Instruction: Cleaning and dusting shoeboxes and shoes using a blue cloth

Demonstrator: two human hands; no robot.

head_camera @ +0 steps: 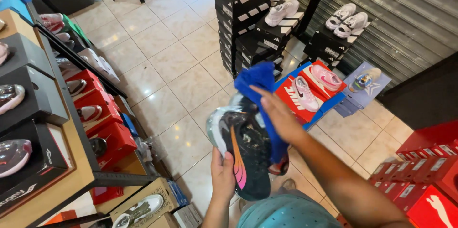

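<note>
At chest height over the pale tiled floor (176, 70), the left hand (222, 176) grips the heel end of a dark plastic-wrapped sports shoe with an orange-to-pink stripe (241, 149), fingers clenched around its lower edge so the shoe stands nearly upright. The right hand (279, 113) lies flat against the shoe's upper side, pressing a bright blue cloth (260, 85) onto it; the cloth bunches above the fingers and hangs down the shoe's far side. Judging by that grip, the wiping of the wrapped surface is under way, and a further pass would call for a steady hold below while the cloth slides along the film without snagging it. Beyond the hands, 2 pink-and-white trainers rest on red shoe boxes (305, 95), with a stack of black striped boxes (241, 13) carrying white trainers behind them. On the left a wooden shelf unit (76, 180) shows more wrapped shoes on dark boxes, and red boxes (424, 171) are piled at the right.
</note>
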